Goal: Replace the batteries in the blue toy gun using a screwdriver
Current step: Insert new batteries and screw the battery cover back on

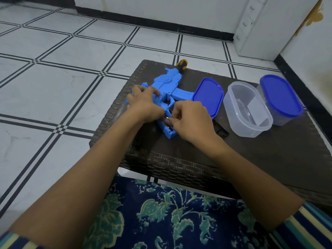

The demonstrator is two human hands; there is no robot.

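Head view: left grip [143, 103] clamps blue toy gun [168, 81]; right grip [190, 117] pinches a battery [166, 121] just beside it. We judge battery swap underway; next calls for steady, untilted handling.

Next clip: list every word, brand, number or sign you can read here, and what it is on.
None can be read in this view.
On the toy gun: raised moulded shapes only, no legible letters.
On the battery pinched by the right hand: mostly hidden, any print unreadable.
On the screwdriver, loose lid, open tub and lidded tub: no markings visible.
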